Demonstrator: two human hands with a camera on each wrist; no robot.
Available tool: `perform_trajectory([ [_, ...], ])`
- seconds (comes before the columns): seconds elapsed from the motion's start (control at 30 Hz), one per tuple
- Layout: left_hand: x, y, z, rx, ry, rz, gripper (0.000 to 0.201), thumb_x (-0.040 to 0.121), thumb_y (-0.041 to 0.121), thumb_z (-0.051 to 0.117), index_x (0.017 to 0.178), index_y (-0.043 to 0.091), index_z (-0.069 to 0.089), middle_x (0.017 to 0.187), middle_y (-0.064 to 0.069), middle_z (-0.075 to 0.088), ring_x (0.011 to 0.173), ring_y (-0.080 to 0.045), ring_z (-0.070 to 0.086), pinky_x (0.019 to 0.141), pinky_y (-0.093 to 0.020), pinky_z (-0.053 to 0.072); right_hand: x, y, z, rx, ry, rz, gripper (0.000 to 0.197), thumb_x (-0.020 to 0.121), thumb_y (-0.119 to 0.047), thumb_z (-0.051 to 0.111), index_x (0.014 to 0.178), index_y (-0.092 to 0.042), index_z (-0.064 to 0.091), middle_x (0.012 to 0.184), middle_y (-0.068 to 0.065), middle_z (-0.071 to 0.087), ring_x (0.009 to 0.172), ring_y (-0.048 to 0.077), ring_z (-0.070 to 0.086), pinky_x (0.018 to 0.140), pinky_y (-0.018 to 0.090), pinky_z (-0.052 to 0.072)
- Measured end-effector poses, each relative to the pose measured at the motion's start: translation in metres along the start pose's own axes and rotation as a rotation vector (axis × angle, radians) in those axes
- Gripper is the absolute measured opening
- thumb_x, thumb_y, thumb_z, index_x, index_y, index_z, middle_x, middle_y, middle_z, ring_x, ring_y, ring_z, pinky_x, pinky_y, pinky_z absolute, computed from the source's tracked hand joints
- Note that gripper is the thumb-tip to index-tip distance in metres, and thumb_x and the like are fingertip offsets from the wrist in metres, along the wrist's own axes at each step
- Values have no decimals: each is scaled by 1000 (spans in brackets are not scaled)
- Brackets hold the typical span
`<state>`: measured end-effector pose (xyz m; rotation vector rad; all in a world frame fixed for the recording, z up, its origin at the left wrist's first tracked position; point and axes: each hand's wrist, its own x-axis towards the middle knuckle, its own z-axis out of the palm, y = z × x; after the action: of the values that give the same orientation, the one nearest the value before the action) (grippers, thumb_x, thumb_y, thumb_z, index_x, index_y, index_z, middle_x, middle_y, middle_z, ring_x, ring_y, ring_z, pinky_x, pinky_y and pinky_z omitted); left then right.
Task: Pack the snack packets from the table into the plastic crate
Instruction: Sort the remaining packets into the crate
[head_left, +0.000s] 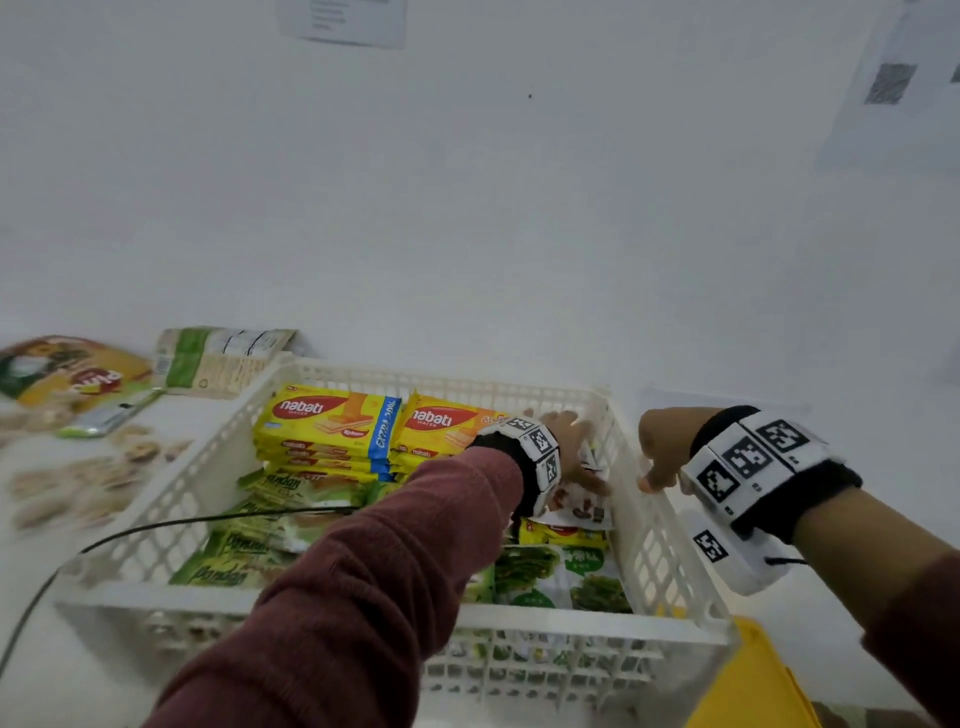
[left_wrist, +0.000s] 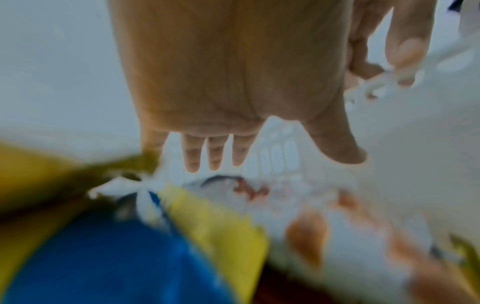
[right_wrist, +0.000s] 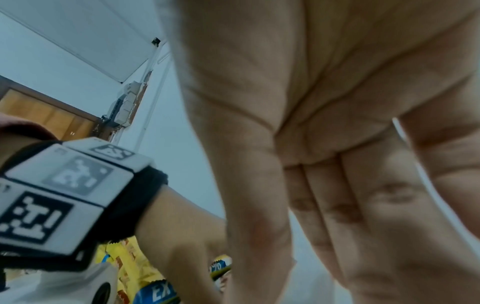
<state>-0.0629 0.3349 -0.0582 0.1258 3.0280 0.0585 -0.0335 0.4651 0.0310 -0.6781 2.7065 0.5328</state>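
Observation:
A white plastic crate (head_left: 171, 499) holds stacked yellow Nabati wafer packets (head_left: 332, 421), green Pandan packets (head_left: 260, 525) and green-and-white packets at the front. My left hand (head_left: 571, 447) reaches into the crate's far right corner with fingers (left_wrist: 215, 160) straight and spread, just over a white packet with red-brown print (head_left: 582, 506) (left_wrist: 259, 197). Whether it touches the packet is unclear. My right hand (head_left: 657, 457) (right_wrist: 337, 205) pinches the crate's right rim, thumb inside and fingers outside.
Loose snack packets lie on the table left of the crate: a yellow-green bag (head_left: 67, 371), a green-and-white pouch (head_left: 218, 358) and blurred pale packets (head_left: 78, 483). A black cable (head_left: 156, 530) crosses the crate's left wall. A yellow object (head_left: 753, 680) sits at the front right. A white wall stands close behind.

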Motion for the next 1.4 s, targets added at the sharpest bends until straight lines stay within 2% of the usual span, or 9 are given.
perform_trajectory([
  [0.1, -25, 1, -35, -93, 13, -25, 69, 84, 56, 54, 138, 16, 41, 139, -9, 44, 128, -28, 42, 105, -39, 32, -5, -7, -12, -24, -52, 29, 31, 92, -27, 56, 65, -13, 48, 63, -5, 44, 44, 2, 44, 46, 12, 32],
  [0.17, -37, -8, -52, -170, 39, -28, 61, 89, 48, 53, 135, 9, 43, 140, -10, 44, 130, -26, 41, 104, -33, 33, -7, -15, -25, -4, -25, 19, 27, 94, -31, 51, 100, -6, 60, 64, -6, 42, 44, 0, 42, 40, 7, 30],
  [0.27, -65, -36, -76, -223, 100, -27, 59, 90, 41, 54, 139, 10, 40, 145, -7, 39, 134, -21, 35, 106, -28, 29, -10, -33, -52, 66, 62, -32, 51, 92, -38, 52, 132, -8, 45, 74, -8, 54, 61, 2, 50, 53, 8, 37],
  [0.4, -114, -89, -109, -233, 142, -66, 57, 90, 40, 55, 139, 13, 40, 144, -4, 40, 132, -19, 38, 104, -25, 30, -12, -84, -87, 136, 234, -232, 52, 89, -39, 55, 135, -18, 43, 118, 0, 58, 104, 15, 53, 87, 23, 36],
  [0.77, -292, -311, -108, -231, 154, -491, 56, 90, 35, 57, 139, 13, 41, 144, -5, 40, 131, -20, 40, 102, -25, 31, -17, -338, -173, 202, 353, -743, 52, 89, -34, 57, 136, -15, 44, 128, 5, 54, 104, 15, 53, 88, 22, 37],
  [0.87, -336, -373, -92, -245, 123, -591, 52, 90, 32, 57, 137, 13, 45, 142, -5, 44, 127, -21, 44, 101, -27, 33, -11, -416, -186, 114, 348, -796, 52, 89, -34, 57, 135, -14, 45, 132, 6, 51, 112, 20, 51, 93, 27, 37],
  [1.03, -405, -461, -58, -216, 92, -713, 50, 91, 33, 55, 135, 11, 46, 140, -6, 46, 129, -21, 41, 101, -24, 29, 6, -531, -199, -19, 246, -842, 54, 92, -32, 55, 138, -8, 40, 118, 9, 58, 87, 14, 48, 62, 13, 38],
  [1.17, -459, -528, -27, -252, 50, -838, 51, 92, 31, 54, 135, 6, 45, 145, -9, 39, 131, -24, 38, 104, -26, 29, 22, -601, -201, -42, 227, -787, 60, 91, -37, 54, 142, -11, 35, 144, 8, 39, 132, 22, 38, 104, 28, 32],
  [1.4, -520, -627, 47, -430, 90, -1148, 73, 83, 34, 66, 143, 11, 31, 147, -10, 37, 135, -23, 35, 107, -27, 27, 77, -686, -192, 139, 138, -745, 78, 83, -44, 63, 143, -8, 30, 149, 10, 32, 136, 27, 33, 112, 36, 28],
])
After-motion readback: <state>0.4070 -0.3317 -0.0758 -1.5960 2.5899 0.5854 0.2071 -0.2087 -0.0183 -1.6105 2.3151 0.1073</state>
